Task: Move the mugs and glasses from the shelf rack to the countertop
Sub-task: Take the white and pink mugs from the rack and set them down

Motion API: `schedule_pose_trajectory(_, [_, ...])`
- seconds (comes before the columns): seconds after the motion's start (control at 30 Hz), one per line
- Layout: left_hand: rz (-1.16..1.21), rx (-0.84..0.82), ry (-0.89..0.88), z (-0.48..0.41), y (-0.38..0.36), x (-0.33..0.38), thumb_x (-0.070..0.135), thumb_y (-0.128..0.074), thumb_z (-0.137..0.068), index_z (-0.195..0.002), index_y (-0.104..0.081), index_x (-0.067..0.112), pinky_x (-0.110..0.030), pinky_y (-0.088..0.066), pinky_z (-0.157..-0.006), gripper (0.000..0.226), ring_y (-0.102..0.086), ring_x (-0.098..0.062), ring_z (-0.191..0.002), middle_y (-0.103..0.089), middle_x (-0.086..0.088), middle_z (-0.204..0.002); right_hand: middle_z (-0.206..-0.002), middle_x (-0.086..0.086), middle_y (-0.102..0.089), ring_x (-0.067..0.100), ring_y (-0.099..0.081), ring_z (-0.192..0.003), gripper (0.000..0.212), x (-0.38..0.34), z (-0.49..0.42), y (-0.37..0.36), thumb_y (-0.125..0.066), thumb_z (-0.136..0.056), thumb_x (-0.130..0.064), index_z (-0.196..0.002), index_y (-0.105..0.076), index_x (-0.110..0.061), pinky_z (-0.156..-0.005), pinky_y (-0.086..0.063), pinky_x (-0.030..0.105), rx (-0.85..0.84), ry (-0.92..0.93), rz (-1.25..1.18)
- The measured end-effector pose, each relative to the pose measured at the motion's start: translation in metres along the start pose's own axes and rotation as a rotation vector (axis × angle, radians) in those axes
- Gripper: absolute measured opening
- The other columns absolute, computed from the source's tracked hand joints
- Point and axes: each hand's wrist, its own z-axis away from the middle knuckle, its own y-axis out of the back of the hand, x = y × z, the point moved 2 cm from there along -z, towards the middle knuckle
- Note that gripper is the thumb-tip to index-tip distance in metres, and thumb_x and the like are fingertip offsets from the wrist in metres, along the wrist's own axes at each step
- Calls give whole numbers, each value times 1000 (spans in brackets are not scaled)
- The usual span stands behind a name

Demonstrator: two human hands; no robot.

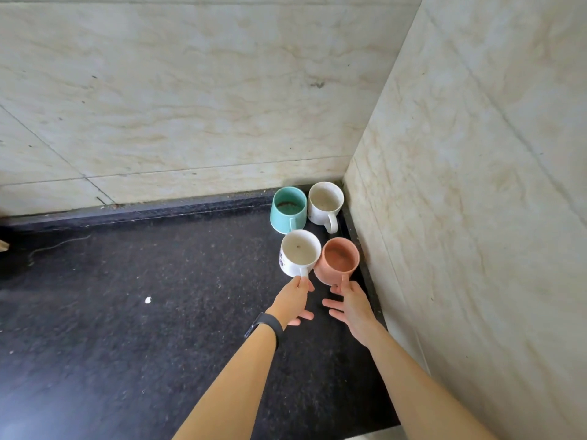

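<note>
Several mugs stand upright in the far right corner of the black countertop (127, 312). At the back are a teal mug (288, 208) and a white mug (325, 203). In front stand a white patterned mug (298, 253) and a terracotta mug (338, 260). My left hand (292, 300), a black band on its wrist, pinches the patterned mug's handle. My right hand (351, 304) grips the terracotta mug's handle with thumb and forefinger, the other fingers spread. Both front mugs rest on the counter. The shelf rack is out of view.
Marble-tiled walls close the corner: the back wall (190, 106) and the right side wall (476, 185). A small white speck (147, 300) lies on the counter. A thin cable (60, 244) runs along the far left.
</note>
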Motion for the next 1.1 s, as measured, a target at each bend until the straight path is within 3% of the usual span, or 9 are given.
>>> schedule_pose_trajectory(0.1, [49,-6,57,-6,0,-4,36,-21,-103,-115,-52,26,-30,-48,-72,34,-73,-22,-86,-46,5,-119,-132,4,-59,24,-72,-98,42,-1,-2,1,-40,-103,-46,-132,-49,-17,-94,-54,45,2,1,-3])
schedule_pose_trajectory(0.3, [117,25,45,-10,-6,-6,38,-23,-104,-113,-53,25,-27,-42,-62,33,-59,-17,-64,-60,2,-117,-130,4,-61,22,-73,-95,38,-8,-13,-2,-42,-103,-46,-129,-51,-19,-89,-55,41,1,18,-53])
schedule_pose_trajectory(0.7, [70,49,43,-15,-10,-5,38,-21,-107,-114,-51,26,-29,-47,-67,34,-60,-17,-75,-60,3,-118,-131,3,-59,21,-72,-96,43,-15,-19,-3,-43,-103,-46,-135,-48,-18,-84,-56,36,2,35,-47])
schedule_pose_trajectory(0.87, [58,55,64,-8,-10,-1,39,-22,-106,-128,-50,26,-26,-48,-64,37,-61,-16,-76,-61,0,-117,-118,-2,-65,17,-77,-80,40,-14,-8,6,-57,-95,-51,-122,-52,-21,-77,-62,35,157,110,48])
schedule_pose_trajectory(1.0, [88,110,68,4,-6,-2,39,-35,-105,-144,-36,27,-23,-49,-60,41,-62,-14,-72,-63,1,-116,-123,-1,-64,14,-75,-82,22,-10,19,17,-59,-99,-29,-117,-48,-26,-85,-61,39,262,196,177])
schedule_pose_trajectory(1.1, [5,143,30,18,1,-10,31,-39,-104,-143,-40,23,-22,-48,-62,40,-65,-18,-81,-62,-3,-126,-127,0,-63,13,-70,-91,17,-6,46,16,-58,-99,-24,-115,-52,-27,-81,-59,29,277,242,304])
